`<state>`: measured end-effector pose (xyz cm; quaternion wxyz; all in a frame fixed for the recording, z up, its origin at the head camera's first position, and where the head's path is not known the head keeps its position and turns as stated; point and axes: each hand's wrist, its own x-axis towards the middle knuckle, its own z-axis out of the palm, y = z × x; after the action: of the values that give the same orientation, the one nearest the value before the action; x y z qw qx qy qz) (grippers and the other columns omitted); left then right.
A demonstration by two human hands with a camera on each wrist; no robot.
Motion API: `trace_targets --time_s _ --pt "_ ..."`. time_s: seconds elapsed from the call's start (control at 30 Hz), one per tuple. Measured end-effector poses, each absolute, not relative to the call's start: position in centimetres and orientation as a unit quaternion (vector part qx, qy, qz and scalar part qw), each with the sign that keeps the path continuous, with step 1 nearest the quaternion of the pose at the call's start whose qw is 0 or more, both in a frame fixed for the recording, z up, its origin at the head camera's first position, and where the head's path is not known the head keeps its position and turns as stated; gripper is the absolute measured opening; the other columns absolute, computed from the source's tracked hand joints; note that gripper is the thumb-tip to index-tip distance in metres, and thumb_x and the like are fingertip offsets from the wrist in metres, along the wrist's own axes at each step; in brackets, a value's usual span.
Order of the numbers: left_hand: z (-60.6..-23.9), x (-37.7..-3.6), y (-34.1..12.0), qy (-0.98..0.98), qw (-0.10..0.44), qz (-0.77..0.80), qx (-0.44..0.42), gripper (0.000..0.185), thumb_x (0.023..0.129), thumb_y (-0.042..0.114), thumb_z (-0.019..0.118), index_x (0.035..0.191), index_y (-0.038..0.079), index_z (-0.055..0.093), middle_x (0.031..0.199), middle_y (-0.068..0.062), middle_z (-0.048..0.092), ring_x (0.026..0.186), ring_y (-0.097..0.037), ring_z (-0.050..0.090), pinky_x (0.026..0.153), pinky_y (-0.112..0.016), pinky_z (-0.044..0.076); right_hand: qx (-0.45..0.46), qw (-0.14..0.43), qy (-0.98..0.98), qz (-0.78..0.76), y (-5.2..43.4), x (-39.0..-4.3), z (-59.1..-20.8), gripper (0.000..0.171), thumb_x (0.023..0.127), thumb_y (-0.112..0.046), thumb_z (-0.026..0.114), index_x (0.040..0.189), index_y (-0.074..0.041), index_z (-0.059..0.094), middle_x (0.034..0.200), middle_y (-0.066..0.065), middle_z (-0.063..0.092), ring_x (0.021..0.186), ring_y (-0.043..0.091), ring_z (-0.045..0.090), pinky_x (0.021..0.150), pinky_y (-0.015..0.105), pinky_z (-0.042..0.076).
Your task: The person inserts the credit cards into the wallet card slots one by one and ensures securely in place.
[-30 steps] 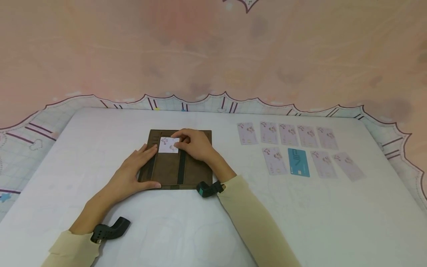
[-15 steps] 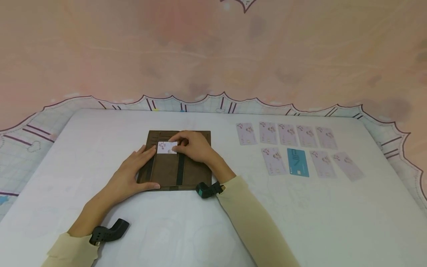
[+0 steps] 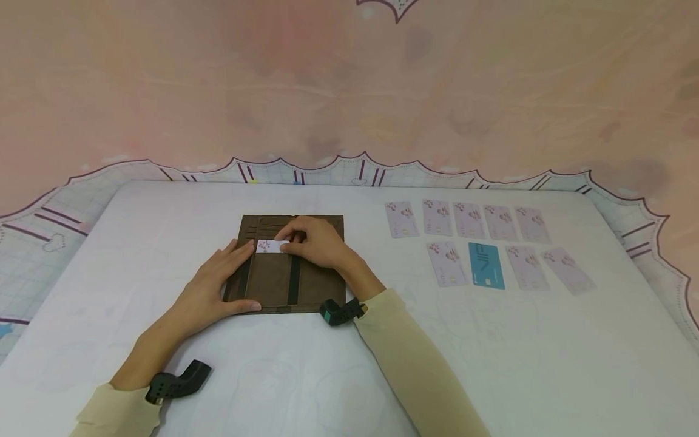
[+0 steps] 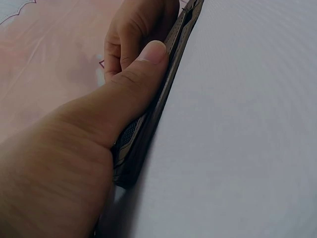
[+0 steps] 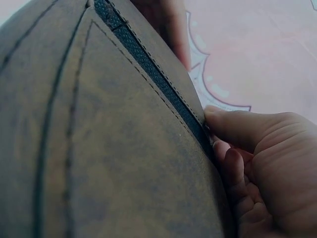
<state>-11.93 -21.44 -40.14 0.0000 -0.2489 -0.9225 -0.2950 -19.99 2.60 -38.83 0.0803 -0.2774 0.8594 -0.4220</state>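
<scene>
A brown wallet (image 3: 267,285) lies spread on the white table in the head view, dark straps running down it. My left hand (image 3: 210,282) rests along its left side with straight fingers; the thumb (image 4: 152,52) presses on the near edge in the left wrist view. With thumb and forefinger my right hand (image 3: 317,243) pinches the right end of a white card with a pink flower print (image 3: 267,246). Only a narrow upper strip of this card shows; its lower part is hidden in a wallet pocket. In the right wrist view, the right hand (image 5: 272,168) is at the wallet's edge.
Right of the wallet several pale pink cards (image 3: 468,220) lie in two rows. A blue VIP card (image 3: 486,266) lies in the nearer row. A patterned curtain (image 3: 349,91) hangs behind the table (image 3: 349,376).
The pinched card has slid toward the person, deeper into the pocket, so less of it shows. My right hand has moved slightly with it. The left hand stays on the wallet.
</scene>
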Motion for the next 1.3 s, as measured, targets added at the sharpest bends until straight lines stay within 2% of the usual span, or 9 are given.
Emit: trace_targets --time_s 0.53,1.3 --pt "-40.21 -11.82 -21.47 -0.922 0.003 -0.296 -0.251 0.1 0.071 0.036 0.084 0.152 0.017 0.029 0.152 -0.02 0.029 0.138 -0.05 0.016 0.102 -0.071 0.019 -0.304 0.062 0.866 -0.391 2.68 -19.89 -38.98 0.015 0.091 -0.023 0.067 0.103 -0.018 0.075 0.103 -0.005 0.062 0.084 0.008 0.053 0.072 0.019 0.044" --pt "-40.08 -11.89 -21.47 -0.922 0.003 -0.293 -0.252 0.1 0.071 0.037 0.084 0.152 0.016 0.029 0.153 -0.015 0.029 0.139 -0.047 0.016 0.103 -0.07 0.019 -0.331 0.046 0.864 -0.378 2.67 -19.98 -39.13 0.014 0.091 -0.024 0.068 0.101 -0.019 0.077 0.106 -0.003 0.061 0.093 0.009 0.055 0.078 0.02 0.043"
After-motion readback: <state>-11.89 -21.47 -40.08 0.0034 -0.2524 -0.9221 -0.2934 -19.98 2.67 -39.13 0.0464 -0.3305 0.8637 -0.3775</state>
